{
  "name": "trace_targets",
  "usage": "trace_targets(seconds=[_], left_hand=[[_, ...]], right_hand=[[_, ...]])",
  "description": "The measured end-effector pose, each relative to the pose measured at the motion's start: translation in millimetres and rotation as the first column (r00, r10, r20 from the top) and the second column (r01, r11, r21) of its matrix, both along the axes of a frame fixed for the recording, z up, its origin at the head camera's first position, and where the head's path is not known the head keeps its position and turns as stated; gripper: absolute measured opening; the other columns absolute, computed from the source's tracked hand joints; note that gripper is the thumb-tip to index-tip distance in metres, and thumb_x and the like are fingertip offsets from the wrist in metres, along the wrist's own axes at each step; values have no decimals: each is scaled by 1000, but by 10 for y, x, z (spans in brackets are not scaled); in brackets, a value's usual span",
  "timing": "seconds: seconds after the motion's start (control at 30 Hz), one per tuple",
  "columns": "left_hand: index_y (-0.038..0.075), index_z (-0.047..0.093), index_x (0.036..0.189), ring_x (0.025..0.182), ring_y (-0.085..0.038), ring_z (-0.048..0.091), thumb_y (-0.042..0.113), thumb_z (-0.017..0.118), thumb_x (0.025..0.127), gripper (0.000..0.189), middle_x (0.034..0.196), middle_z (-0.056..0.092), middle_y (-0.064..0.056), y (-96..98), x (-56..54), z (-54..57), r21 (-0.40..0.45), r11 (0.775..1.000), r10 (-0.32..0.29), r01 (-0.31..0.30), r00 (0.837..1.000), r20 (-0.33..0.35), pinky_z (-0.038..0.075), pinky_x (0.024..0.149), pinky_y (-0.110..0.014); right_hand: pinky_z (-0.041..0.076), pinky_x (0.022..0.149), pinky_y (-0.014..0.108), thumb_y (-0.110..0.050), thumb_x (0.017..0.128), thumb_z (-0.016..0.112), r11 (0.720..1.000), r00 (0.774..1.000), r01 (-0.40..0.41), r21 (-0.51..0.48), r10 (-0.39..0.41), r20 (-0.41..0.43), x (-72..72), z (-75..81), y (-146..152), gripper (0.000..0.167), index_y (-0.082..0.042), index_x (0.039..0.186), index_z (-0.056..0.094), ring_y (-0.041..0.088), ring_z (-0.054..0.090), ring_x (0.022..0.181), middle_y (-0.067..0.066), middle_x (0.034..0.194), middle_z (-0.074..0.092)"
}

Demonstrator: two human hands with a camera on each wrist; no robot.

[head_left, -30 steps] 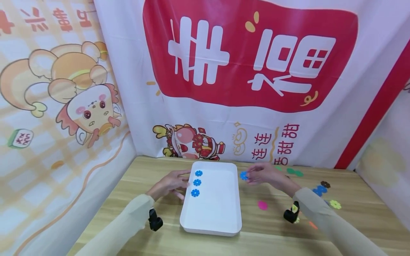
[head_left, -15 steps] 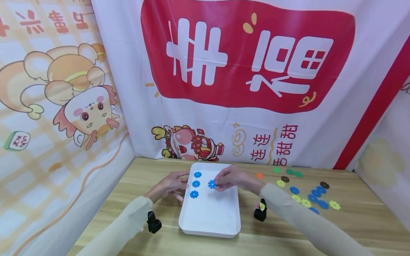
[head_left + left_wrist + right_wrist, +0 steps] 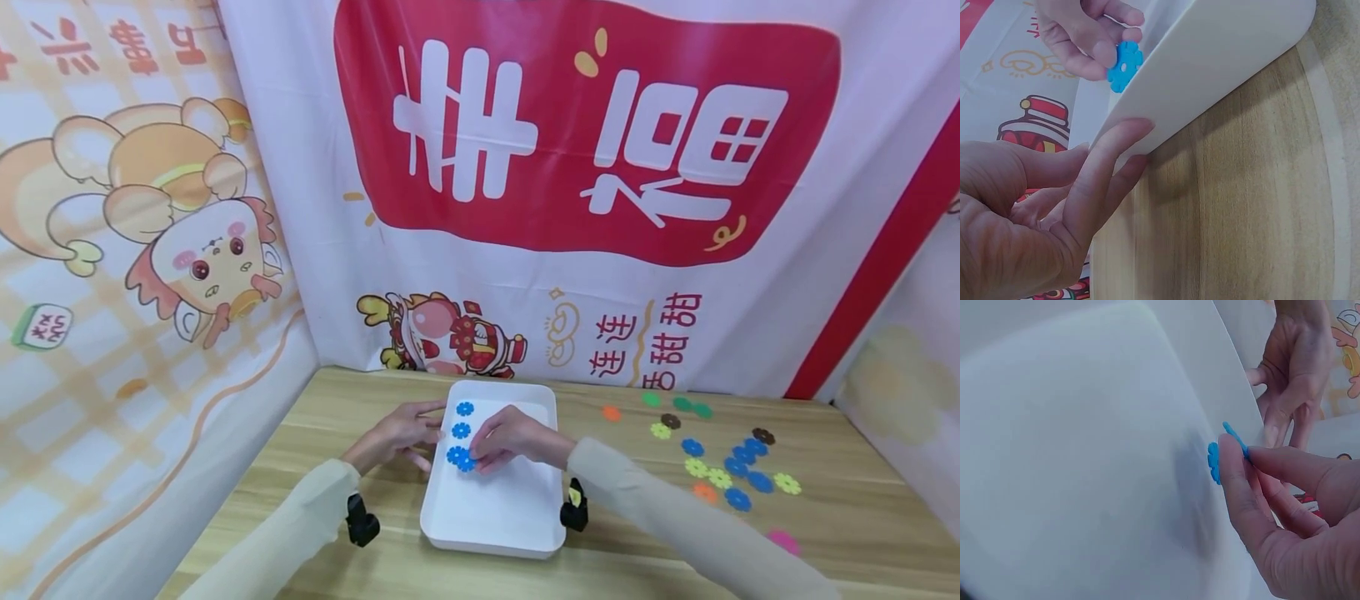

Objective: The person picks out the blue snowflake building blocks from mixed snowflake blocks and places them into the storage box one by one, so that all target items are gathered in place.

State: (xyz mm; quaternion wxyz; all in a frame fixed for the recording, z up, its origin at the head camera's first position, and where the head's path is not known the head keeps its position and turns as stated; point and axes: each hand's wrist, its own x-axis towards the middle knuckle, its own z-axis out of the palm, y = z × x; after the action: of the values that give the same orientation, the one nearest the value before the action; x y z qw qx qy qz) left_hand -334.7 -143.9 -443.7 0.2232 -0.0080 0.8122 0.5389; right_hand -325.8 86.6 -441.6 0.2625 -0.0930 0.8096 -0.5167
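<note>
A white rectangular tray (image 3: 510, 517) lies on the wooden table. My right hand (image 3: 517, 437) is over it and pinches a blue snowflake disc (image 3: 1235, 439) between thumb and fingertips. Two blue discs (image 3: 461, 430) lie along the tray's left side; a third blue disc (image 3: 1214, 462) partly overlaps the held one in the head view. My left hand (image 3: 405, 429) rests at the tray's left wall, fingers spread and fairly straight. In the left wrist view its fingertips touch the outer wall near the rim (image 3: 1141, 81).
Right of the tray lie scattered blue discs (image 3: 738, 462), yellow discs (image 3: 720, 477), green discs (image 3: 682, 404), brown discs (image 3: 763, 436), orange discs (image 3: 705, 492) and a pink disc (image 3: 783, 542). A printed cloth (image 3: 570, 275) hangs behind the table, another (image 3: 187, 292) at its left.
My right hand has carried the blue disc from right of the tray, over the rim, to the third disc at the left side. My left hand has stayed at the tray's wall.
</note>
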Motion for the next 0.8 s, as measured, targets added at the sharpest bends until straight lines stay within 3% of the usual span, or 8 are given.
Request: trace_targets(seconds=[0.2,0.4,0.63,0.8], left_hand=[[12,40,162,108,-36,74,-1,63,101,66,153,52,-26,-54,21,29,-3,1000,11,-11,1000,1,69,64,-40],[11,40,162,109,-36,74,0,63,101,65,154,51,-27,-27,1,24,13,1000,-4,4,1000,10,69,66,-39],[12,39,162,108,-35,74,0,61,103,65,154,51,-27,5,-7,36,26,1000,7,-8,999,38,69,67,-40],[11,40,162,108,-36,74,0,61,103,63,153,51,-27,17,2,39,13,1000,9,-9,999,31,69,67,-40]], right_hand=[[69,75,39,-6,92,80,1000,999,-29,3,29,19,62,-105,-248,9,2,94,77,28,79,77,15,85,79],[69,72,36,-6,91,80,999,1000,3,46,-4,19,88,-170,-312,7,0,92,77,27,79,74,14,81,78],[68,65,30,-11,92,82,986,996,-30,165,44,-84,64,-125,-320,10,-5,89,75,21,75,64,10,77,76],[67,63,30,-13,94,80,981,986,-47,189,75,-149,6,-53,-292,9,-6,90,76,20,73,64,8,77,75]])
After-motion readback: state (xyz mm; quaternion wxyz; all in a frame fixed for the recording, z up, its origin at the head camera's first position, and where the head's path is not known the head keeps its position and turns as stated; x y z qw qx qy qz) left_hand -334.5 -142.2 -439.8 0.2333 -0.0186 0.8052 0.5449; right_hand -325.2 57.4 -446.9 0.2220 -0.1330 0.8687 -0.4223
